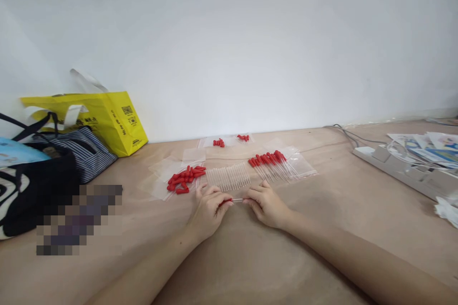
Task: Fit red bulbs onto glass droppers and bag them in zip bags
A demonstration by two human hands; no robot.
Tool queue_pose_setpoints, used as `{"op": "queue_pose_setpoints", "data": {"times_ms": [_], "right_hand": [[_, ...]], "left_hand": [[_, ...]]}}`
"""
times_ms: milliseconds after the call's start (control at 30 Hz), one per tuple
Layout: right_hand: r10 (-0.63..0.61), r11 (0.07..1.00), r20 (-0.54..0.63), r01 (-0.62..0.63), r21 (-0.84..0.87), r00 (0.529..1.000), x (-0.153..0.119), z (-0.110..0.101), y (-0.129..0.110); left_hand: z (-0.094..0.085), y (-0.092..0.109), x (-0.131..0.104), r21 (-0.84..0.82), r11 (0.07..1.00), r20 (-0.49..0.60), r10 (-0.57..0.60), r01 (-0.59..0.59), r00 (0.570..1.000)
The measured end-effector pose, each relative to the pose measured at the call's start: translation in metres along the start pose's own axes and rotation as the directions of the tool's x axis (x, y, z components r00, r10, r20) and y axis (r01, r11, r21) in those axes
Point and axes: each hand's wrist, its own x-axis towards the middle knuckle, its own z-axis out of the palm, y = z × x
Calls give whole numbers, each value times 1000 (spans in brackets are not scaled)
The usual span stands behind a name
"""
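Observation:
Between my two hands a thin clear tube (pixel 237 200) lies level. My left hand (pixel 211 209) pinches its left end, where a bit of a red rubber bulb shows between the fingers. The fingertips of my right hand (pixel 265 204) are closed on the tube's right end. Just beyond the hands, a row of clear tubes (pixel 229 177) lies side by side. Loose red bulbs (pixel 184 178) are heaped on a plastic bag left of the row. To its right, several tubes with red bulbs on them (pixel 268 158) rest on another bag.
Small bags with red pieces (pixel 219 143) lie near the wall. At the left stand a yellow bag (pixel 125 124), a striped pouch (pixel 93 150) and a black bag (pixel 53 186), with a blurred patch in front. A white power strip (pixel 393 171), cables and papers (pixel 432 145) are at the right.

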Motion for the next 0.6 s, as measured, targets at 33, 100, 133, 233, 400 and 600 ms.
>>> {"op": "queue_pose_setpoints", "data": {"times_ms": [33, 100, 133, 233, 400, 600], "right_hand": [[-10, 1000, 7, 10, -28, 1000, 0, 0, 0], [-28, 998, 16, 28, -54, 999, 0, 0, 0], [-34, 998, 15, 35, -49, 999, 0, 0, 0], [-50, 999, 0, 50, -1, 999, 0, 2, 2], [-84, 993, 13, 83, 81, 996, 4, 3, 1], [-77, 989, 33, 72, 127, 996, 7, 4, -2]], "left_hand": [[-1, 1, 0, 0, 1000, 7, 6, -6, 1000], [-1, 3, 0, -4, 1000, 16, 14, -13, 1000], [-1, 4, 0, -8, 1000, 17, 16, -16, 1000], [0, 5, 0, -16, 1000, 4, 18, -18, 1000], [2, 5, -1, -17, 999, -16, 48, -48, 999], [3, 5, 0, -5, 999, 3, 45, -45, 999]]}}
